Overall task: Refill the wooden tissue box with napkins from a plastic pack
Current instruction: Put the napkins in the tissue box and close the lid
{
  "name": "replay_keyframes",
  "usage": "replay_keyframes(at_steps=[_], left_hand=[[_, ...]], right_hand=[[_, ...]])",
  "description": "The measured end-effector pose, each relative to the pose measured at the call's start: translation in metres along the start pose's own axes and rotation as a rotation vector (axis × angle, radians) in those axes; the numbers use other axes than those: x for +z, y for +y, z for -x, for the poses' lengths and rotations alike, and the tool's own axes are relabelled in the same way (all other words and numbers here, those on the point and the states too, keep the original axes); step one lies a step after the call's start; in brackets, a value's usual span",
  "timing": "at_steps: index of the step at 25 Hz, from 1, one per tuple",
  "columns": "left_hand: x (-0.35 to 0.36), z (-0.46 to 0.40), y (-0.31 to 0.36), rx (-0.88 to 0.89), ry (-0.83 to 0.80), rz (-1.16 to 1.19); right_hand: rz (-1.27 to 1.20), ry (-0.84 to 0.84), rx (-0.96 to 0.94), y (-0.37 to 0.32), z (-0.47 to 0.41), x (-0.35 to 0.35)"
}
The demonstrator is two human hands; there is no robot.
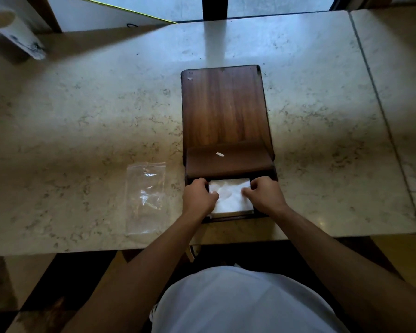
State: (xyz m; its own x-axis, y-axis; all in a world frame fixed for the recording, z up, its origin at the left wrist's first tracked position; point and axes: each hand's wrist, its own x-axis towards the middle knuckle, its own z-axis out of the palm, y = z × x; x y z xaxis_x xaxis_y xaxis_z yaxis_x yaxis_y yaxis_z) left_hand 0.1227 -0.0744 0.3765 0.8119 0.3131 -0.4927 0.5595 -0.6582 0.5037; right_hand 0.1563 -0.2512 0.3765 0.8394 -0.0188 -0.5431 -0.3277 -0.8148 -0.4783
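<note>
My left hand (198, 195), curled: thumb and fingers pinching the left edge of the white napkin stack (231, 197). My right hand (262, 194), curled: gripping the stack's right edge. Napkin stack: lying between my hands inside the open compartment of the dark wooden tissue box (226, 111), at its near end; hinged lid laid flat, away from me. Clear plastic pack (145, 197): flat, just left of the box, apart from my left hand. Pale marble desk (82, 116): carries all items.
</note>
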Motion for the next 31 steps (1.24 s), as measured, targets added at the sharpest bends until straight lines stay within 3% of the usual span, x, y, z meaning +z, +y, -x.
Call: replay_keyframes(at_steps=[12, 17, 21, 27, 31], left_hand=[[0.007, -0.001, 0.005, 0.032, 0.013, -0.108], [-0.026, -0.005, 0.009, 0.053, 0.094, 0.010], [-0.059, -0.034, 0.008, 0.005, 0.199, 0.154], [-0.064, -0.083, -0.004, -0.147, 0.065, 0.197], [-0.059, -0.092, -0.005, -0.202, 0.070, 0.287]], right_hand=[[0.098, 0.046, -0.045, 0.002, -0.003, 0.002], [0.066, 0.252, -0.128, -0.004, -0.008, -0.032], [-0.027, 0.354, -0.085, -0.012, -0.034, -0.062], [-0.078, 0.124, 0.031, -0.002, -0.084, -0.067], [-0.192, 0.096, 0.105, 0.003, -0.094, -0.067]])
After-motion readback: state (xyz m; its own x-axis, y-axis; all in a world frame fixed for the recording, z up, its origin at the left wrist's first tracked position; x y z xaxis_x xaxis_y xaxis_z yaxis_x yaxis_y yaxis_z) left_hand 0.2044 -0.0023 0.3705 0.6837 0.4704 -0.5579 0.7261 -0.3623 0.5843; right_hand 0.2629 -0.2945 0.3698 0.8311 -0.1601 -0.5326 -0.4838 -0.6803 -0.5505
